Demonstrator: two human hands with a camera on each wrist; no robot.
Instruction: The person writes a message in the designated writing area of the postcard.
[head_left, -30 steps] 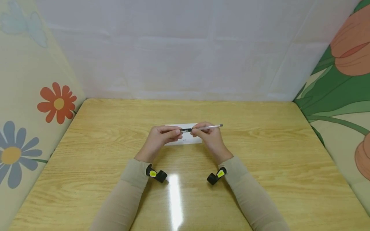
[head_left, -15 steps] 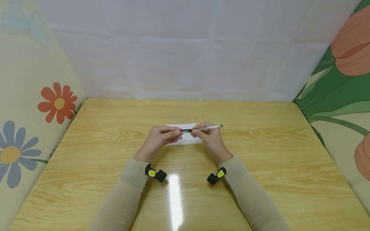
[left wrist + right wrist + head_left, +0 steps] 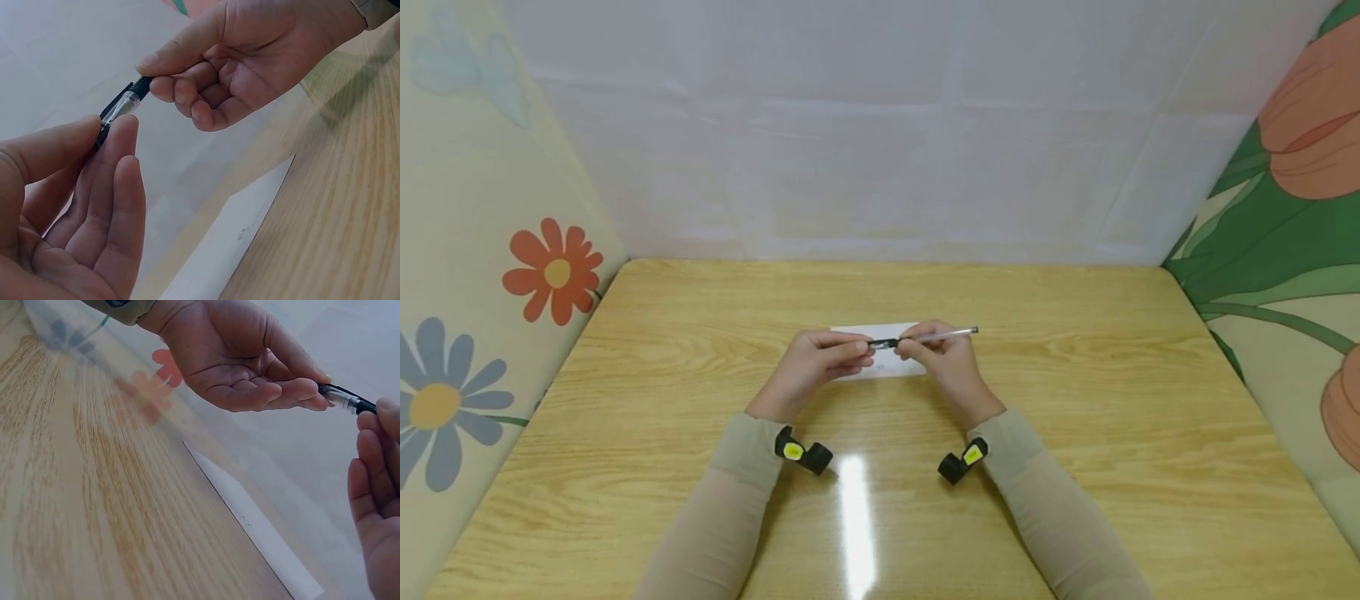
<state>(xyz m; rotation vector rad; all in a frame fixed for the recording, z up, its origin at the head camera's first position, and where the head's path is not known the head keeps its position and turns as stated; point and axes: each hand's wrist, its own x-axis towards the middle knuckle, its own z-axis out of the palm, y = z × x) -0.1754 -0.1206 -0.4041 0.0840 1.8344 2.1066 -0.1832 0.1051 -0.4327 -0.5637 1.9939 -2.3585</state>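
Observation:
Both hands hold one slim pen (image 3: 951, 335) above a white sheet of paper (image 3: 887, 367). At its left end, the thumb and fingers of my left hand (image 3: 812, 362) pinch the cap, which has a clear section and a black clip (image 3: 117, 103). My right hand (image 3: 943, 354) pinches the pen by its black part just beside the cap. From there the pale barrel sticks out to the right, ending in a dark tip. In the right wrist view, the clear section (image 3: 342, 399) shows between the two hands. Fingertips hide both ends of the cap.
Beneath the paper is a wood-grain table (image 3: 1075, 375) with a glossy light reflection near the front. A white sheet (image 3: 865, 167) hangs behind it. Flower-patterned panels (image 3: 460, 208) stand at both sides. Each wrist wears a black camera band (image 3: 805, 452).

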